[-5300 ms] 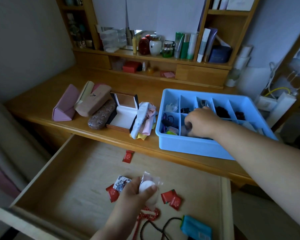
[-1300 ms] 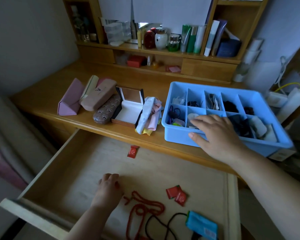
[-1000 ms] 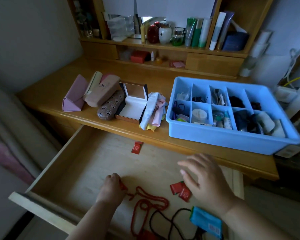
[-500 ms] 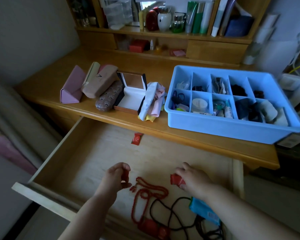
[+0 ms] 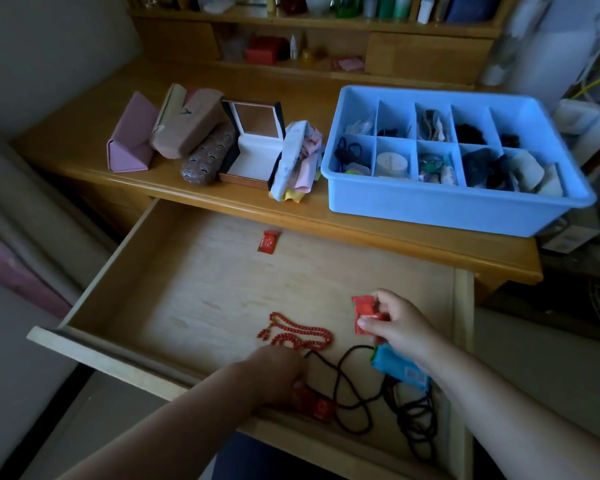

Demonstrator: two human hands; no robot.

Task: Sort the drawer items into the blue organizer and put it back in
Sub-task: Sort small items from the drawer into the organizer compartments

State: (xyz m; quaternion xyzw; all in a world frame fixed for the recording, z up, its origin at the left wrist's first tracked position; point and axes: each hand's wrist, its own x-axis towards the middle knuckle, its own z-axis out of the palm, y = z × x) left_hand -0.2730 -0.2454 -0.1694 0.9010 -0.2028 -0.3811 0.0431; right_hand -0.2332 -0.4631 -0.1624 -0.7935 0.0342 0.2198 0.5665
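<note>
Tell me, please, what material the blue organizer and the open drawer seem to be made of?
Blue organizer: likely moulded plastic, smooth and slightly glossy, with a rolled rim and one-piece dividers. Drawer: pale wood, probably a plywood bottom, matte, with faint visible grain.

On the wooden desktop [image 5: 222, 77], a pink triangular case [image 5: 129, 140] lies at nine o'clock of an open mirrored box [image 5: 253, 147].

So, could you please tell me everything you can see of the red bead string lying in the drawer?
The red bead string is a strand of small, round, coral-red beads, gathered in loose overlapping loops flat on the pale wooden floor of the open drawer, toward its front. A short beaded end sticks out at its left. Its near end runs under the left hand, which covers it, and a black cord lies against its right side.
</note>
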